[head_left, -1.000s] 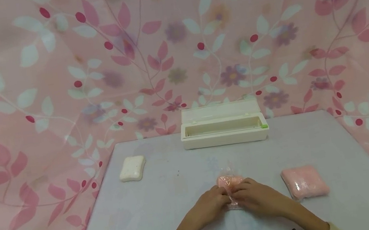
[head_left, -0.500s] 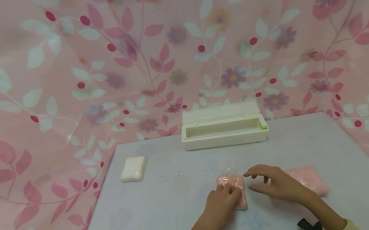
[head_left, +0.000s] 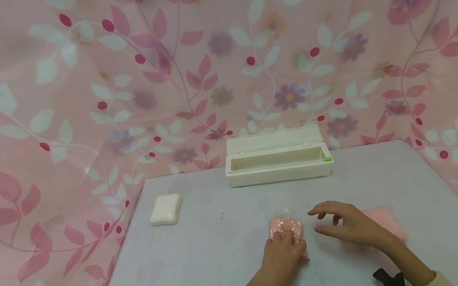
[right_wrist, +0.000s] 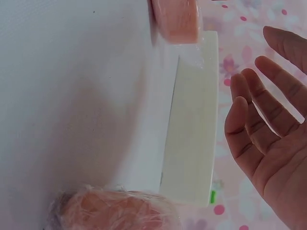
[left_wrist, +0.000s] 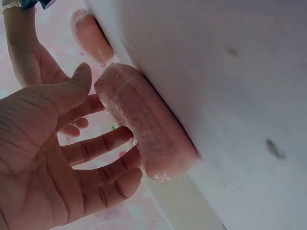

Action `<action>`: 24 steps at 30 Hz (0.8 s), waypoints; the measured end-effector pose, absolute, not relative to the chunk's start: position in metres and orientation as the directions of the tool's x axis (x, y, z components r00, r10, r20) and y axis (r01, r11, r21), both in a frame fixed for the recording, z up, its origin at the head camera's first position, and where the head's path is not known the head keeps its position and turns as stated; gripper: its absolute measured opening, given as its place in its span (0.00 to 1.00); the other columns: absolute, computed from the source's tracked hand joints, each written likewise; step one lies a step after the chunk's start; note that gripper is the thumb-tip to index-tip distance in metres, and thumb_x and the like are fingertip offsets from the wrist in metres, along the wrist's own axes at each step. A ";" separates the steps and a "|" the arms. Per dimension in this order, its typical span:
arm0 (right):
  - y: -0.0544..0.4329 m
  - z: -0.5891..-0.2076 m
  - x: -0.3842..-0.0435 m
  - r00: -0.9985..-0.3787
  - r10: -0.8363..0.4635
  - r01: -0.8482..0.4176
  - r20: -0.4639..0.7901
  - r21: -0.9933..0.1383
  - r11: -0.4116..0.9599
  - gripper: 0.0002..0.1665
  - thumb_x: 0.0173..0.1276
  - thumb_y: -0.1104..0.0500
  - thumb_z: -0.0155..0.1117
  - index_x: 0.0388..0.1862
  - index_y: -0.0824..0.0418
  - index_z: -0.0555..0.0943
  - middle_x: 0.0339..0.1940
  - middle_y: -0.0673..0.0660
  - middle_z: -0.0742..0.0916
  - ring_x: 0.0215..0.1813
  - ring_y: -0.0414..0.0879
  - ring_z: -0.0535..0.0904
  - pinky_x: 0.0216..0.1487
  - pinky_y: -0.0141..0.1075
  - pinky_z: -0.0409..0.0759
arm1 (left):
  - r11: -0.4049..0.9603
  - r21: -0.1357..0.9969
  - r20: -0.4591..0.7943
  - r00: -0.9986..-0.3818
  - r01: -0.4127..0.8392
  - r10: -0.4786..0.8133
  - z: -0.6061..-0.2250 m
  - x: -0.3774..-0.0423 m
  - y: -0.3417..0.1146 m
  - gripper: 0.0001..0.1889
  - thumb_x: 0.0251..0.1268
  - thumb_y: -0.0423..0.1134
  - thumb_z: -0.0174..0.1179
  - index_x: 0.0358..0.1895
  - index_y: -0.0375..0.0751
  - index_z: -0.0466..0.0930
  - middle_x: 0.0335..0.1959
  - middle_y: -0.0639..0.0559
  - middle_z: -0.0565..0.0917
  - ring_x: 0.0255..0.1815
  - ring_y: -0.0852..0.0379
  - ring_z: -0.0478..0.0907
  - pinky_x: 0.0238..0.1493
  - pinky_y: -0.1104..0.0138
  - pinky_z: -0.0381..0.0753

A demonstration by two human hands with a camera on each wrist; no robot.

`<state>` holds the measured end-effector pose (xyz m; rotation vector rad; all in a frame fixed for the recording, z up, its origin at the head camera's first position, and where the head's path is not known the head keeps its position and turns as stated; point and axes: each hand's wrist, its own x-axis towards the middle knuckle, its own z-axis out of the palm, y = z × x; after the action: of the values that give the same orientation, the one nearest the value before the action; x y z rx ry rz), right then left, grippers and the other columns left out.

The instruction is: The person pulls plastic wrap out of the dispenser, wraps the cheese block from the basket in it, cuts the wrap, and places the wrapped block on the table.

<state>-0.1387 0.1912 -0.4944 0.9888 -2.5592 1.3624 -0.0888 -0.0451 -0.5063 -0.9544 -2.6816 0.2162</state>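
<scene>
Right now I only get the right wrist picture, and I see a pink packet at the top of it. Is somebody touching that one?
Observer: Yes. In the head view, the left hand has its fingertips on that pink packet.

Operator: Oh! And that long white box, is its lid open or closed? I can't tell from here.

Observer: Open. The head view shows the lid standing up along the far side of the box.
</scene>
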 end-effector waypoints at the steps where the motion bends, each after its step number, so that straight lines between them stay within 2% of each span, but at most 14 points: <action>1: 0.191 -0.495 -0.139 -0.787 -0.505 -0.576 0.355 -0.715 0.395 0.23 0.62 0.57 0.74 0.55 0.47 0.81 0.50 0.44 0.84 0.43 0.42 0.81 0.33 0.36 0.80 | 0.761 -0.247 0.233 -0.726 0.600 0.647 -0.506 -0.089 -0.046 0.18 0.58 0.65 0.61 0.40 0.57 0.81 0.35 0.54 0.78 0.26 0.56 0.71 0.18 0.69 0.65; 4: 0.193 -0.499 -0.139 -0.784 -0.506 -0.581 0.360 -0.715 0.390 0.23 0.61 0.58 0.74 0.55 0.46 0.81 0.50 0.45 0.84 0.43 0.42 0.81 0.33 0.35 0.79 | 0.731 -0.298 0.304 -0.664 0.614 0.683 -0.506 -0.092 -0.050 0.15 0.57 0.59 0.66 0.41 0.56 0.81 0.32 0.54 0.76 0.21 0.57 0.67 0.18 0.70 0.59; 6: 0.193 -0.500 -0.139 -0.786 -0.504 -0.577 0.358 -0.718 0.389 0.23 0.61 0.58 0.74 0.55 0.46 0.81 0.50 0.46 0.84 0.44 0.42 0.81 0.33 0.35 0.79 | 0.716 -0.325 0.343 -0.629 0.618 0.698 -0.506 -0.094 -0.054 0.13 0.55 0.51 0.70 0.41 0.56 0.80 0.31 0.54 0.75 0.20 0.58 0.66 0.17 0.70 0.57; 8: 0.194 -0.501 -0.139 -0.779 -0.506 -0.587 0.370 -0.714 0.382 0.23 0.61 0.59 0.74 0.55 0.46 0.81 0.50 0.49 0.85 0.43 0.42 0.81 0.32 0.34 0.78 | 0.708 -0.326 0.352 -0.614 0.627 0.706 -0.506 -0.097 -0.059 0.13 0.52 0.43 0.71 0.41 0.55 0.79 0.31 0.54 0.75 0.20 0.58 0.66 0.17 0.71 0.59; 11: 0.194 -0.500 -0.139 -0.770 -0.514 -0.597 0.379 -0.711 0.370 0.23 0.62 0.60 0.74 0.55 0.47 0.81 0.49 0.48 0.85 0.43 0.43 0.81 0.32 0.34 0.78 | 0.719 -0.280 0.297 -0.655 0.636 0.695 -0.505 -0.101 -0.067 0.12 0.52 0.36 0.72 0.39 0.51 0.81 0.33 0.53 0.74 0.22 0.59 0.69 0.19 0.73 0.67; 14: 0.194 -0.500 -0.139 -0.767 -0.520 -0.598 0.375 -0.712 0.369 0.21 0.63 0.59 0.73 0.55 0.47 0.81 0.49 0.45 0.84 0.42 0.44 0.81 0.32 0.33 0.78 | 0.753 -0.216 0.219 -0.721 0.622 0.658 -0.502 -0.105 -0.074 0.10 0.55 0.34 0.71 0.39 0.44 0.81 0.36 0.52 0.74 0.26 0.60 0.71 0.22 0.73 0.71; 18: 0.194 -0.499 -0.139 -0.768 -0.522 -0.596 0.371 -0.711 0.372 0.20 0.64 0.59 0.72 0.54 0.47 0.81 0.49 0.43 0.84 0.42 0.44 0.81 0.32 0.33 0.78 | 0.812 -0.201 0.211 -0.785 0.548 0.582 -0.497 -0.106 -0.076 0.12 0.57 0.38 0.71 0.40 0.42 0.77 0.36 0.50 0.73 0.31 0.57 0.71 0.24 0.70 0.69; 24: 0.192 -0.498 -0.139 -0.767 -0.524 -0.595 0.371 -0.716 0.365 0.20 0.64 0.59 0.72 0.54 0.46 0.81 0.48 0.44 0.85 0.41 0.42 0.81 0.32 0.33 0.78 | 0.914 -0.142 0.261 -0.877 0.379 0.404 -0.499 -0.098 -0.058 0.27 0.45 0.62 0.73 0.33 0.44 0.73 0.26 0.49 0.72 0.29 0.53 0.70 0.22 0.67 0.66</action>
<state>-0.1385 0.1921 -0.4980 1.0386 -2.5290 1.3792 -0.0979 -0.0579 -0.4991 -0.5838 -2.7896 0.1252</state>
